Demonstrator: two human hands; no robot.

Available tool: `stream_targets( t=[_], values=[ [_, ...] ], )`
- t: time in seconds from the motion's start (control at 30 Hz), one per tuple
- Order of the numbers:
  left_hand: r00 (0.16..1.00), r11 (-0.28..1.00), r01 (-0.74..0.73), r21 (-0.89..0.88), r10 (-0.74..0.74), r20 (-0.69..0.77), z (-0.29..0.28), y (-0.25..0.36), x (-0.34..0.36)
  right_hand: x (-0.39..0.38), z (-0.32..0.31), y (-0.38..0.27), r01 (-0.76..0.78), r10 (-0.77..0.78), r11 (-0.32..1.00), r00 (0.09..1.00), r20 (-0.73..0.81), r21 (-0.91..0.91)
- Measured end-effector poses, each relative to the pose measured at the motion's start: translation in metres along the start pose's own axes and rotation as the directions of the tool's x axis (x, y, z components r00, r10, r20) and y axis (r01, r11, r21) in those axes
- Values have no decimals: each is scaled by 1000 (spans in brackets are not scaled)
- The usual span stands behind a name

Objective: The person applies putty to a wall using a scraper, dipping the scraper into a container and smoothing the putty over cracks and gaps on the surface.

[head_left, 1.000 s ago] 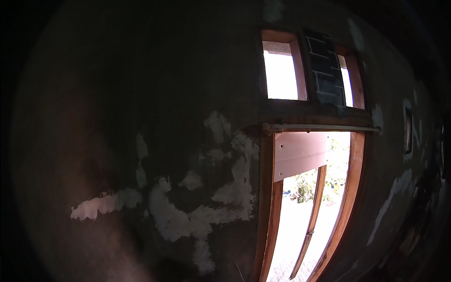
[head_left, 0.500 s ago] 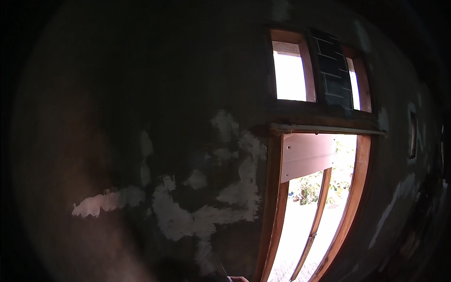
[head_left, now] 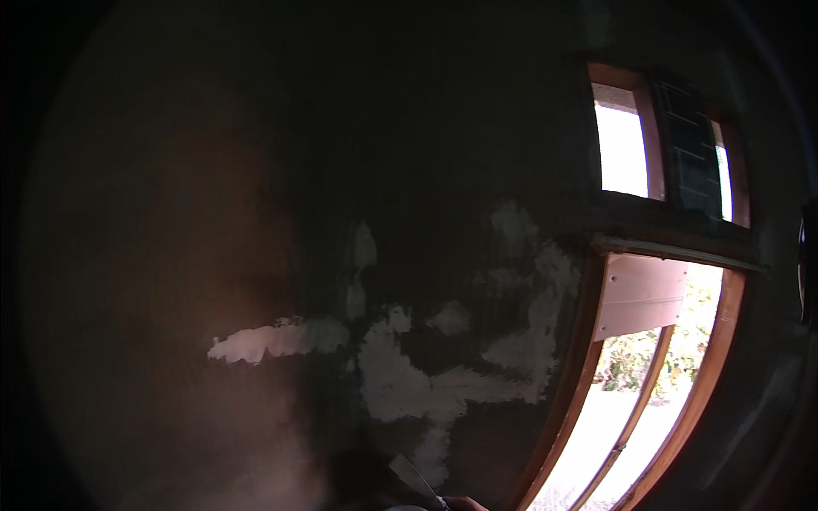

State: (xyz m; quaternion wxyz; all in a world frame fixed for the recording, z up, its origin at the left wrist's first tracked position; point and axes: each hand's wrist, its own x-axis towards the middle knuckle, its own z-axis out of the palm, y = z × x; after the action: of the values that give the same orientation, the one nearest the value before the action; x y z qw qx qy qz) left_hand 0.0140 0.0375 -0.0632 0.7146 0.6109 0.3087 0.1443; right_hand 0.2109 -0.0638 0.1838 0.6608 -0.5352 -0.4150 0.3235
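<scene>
At the lower edge, a little right of the middle, a small part of my right hand [head_left: 464,503] shows. Its fingers close around a putty knife [head_left: 412,475], whose flat, pale blade points up and to the left. The blade appears in front of the dark wall [head_left: 341,417], below the light patches of filler [head_left: 396,387]; whether it touches the wall I cannot tell. Beside the knife, the top of a pale rounded thing [head_left: 405,508] just enters the picture, too cut off to name. My left hand is out of view.
To the right is a tall wood-framed opening [head_left: 728,332], bright outside, with a pinkish board [head_left: 643,294] across its top and a slanting wooden strip [head_left: 639,417] inside. Above it are small windows [head_left: 622,145]. A lighter filler smear [head_left: 256,342] marks the wall at left.
The view has turned left, so wall and opening sit farther right in the picture. The putty knife's blade, seen nearly edge-on before, now shows its flat face. The pale rounded thing has come into view.
</scene>
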Motion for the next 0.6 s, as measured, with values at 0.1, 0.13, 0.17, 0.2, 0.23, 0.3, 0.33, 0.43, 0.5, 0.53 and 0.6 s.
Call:
stream_targets(
  t=[0.1, 0.13, 0.17, 0.2, 0.23, 0.3, 0.33, 0.43, 0.5, 0.53, 0.6],
  values=[
    [998, 1000, -1, 0, 1, -61, 0, 4, -15, 2, -1, 18, -4, 3, 1000, 998, 58, 29],
    [996, 1000, -1, 1, 1, -84, 1, 6, -20, 2, -3, 21, -11, 9, 1000, 996, 87, 23],
    [994, 1000, -2, 1, 2, -109, 2, 8, -25, 4, -4, 25, -18, 16, 1000, 993, 118, 16],
    [992, 1000, 0, 3, 0, -127, 3, 12, -30, 5, -1, 31, 19, -19, 1000, 996, 91, 3],
    [989, 1000, 1, 6, -1, -148, 4, 16, -35, 7, -2, 39, 34, -38, 998, 995, 93, 48],
    [981, 1000, 8, 15, -5, -193, 6, 27, -46, 12, 0, 38, -9, 7, 1000, 995, 97, 22],
    [978, 1000, 12, 17, -8, -210, 8, 34, -53, 16, -1, 45, 9, -12, 1000, 994, 109, 30],
    [965, 998, 32, 45, -19, -263, 14, 64, -73, 22, 6, 48, 29, -39, 997, 991, 130, 77],
    [959, 992, 66, 107, -33, -283, 17, 97, -90, 27, 10, 51, 1, -22, 993, 983, 180, 115],
    [963, 978, 96, 184, -44, -266, 19, 125, -103, 31, 12, 54, -14, -13, 991, 979, 204, 130],
    [956, 957, 94, 274, -11, -293, 26, 134, -115, 39, 14, 68, 7, -44, 989, 968, 246, 149]
  ],
)
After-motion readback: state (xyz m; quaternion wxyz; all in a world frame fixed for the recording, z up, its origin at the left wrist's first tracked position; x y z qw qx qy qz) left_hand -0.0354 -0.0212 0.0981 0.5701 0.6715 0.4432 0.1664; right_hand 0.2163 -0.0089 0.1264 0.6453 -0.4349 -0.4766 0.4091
